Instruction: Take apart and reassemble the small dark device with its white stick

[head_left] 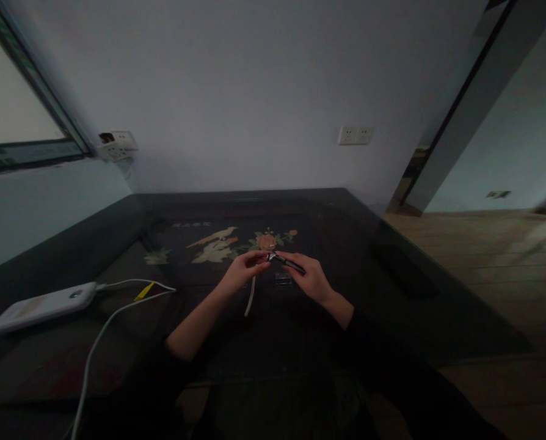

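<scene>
At the far left, a window (19,79) is set in the wall, and below it a white power bank (44,307) lies on the dark table (291,348). A white cable (87,366) is plugged into the power bank's right end; it runs right, loops back past a yellow tag (143,291) attached to it, and drops towards the lower edge of the view. Wall sockets (124,140) sit above the table's far left corner. Further right, a pale bird design (213,244) and a flower design (266,240) decorate the tabletop. Near the middle, the person's left hand (244,269) is nearly closed, thumb and fingertips pinched at the shiny head of a dark-handled tool (292,264). Below that hand is a thin pale strip (250,297); whether it touches the hand cannot be told. The tool is held above the table, slanting down to the right from its head. Just below it lies a small clear item (283,280), too dim to identify. The right hand (316,280) is curled around the handle, thumb and fingers closed on it. Well apart to the right, a dark flat object (405,271) rests near the table's right edge, beyond which the wooden floor (474,244) shows.
</scene>
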### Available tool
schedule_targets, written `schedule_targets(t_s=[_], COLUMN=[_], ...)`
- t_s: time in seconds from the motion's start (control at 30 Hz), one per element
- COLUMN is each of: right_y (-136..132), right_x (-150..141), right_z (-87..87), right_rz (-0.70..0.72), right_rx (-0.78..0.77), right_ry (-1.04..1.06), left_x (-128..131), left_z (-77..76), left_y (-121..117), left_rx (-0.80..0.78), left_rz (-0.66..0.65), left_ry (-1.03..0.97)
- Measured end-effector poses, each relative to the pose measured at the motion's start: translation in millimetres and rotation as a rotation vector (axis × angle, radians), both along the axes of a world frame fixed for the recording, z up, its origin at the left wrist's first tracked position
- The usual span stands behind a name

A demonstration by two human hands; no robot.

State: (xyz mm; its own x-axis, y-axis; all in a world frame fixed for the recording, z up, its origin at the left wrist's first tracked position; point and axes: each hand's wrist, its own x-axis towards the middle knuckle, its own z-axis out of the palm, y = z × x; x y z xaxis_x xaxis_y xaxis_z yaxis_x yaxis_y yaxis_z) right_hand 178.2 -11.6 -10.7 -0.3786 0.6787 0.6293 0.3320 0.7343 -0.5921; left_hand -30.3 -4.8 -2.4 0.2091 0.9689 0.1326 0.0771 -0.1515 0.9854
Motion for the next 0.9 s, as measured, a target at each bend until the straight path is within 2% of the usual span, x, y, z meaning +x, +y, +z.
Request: schedule_targets(t_s=[0.23, 0.9], right_y=[-1.0, -0.3], right_x=[0.0, 1.4], right_z=[0.7, -1.3], right_rz=[-0.008, -0.066], right_rx=[0.031, 0.066], right_ry=[-0.022, -0.108], left_x=[0.7, 1.4], left_z=[4.0, 2.9], left_y=[-3.1, -3.9], left_rx=[0.008, 0.01], left_rz=[0.014, 0.028], left_ry=[0.012, 0.048])
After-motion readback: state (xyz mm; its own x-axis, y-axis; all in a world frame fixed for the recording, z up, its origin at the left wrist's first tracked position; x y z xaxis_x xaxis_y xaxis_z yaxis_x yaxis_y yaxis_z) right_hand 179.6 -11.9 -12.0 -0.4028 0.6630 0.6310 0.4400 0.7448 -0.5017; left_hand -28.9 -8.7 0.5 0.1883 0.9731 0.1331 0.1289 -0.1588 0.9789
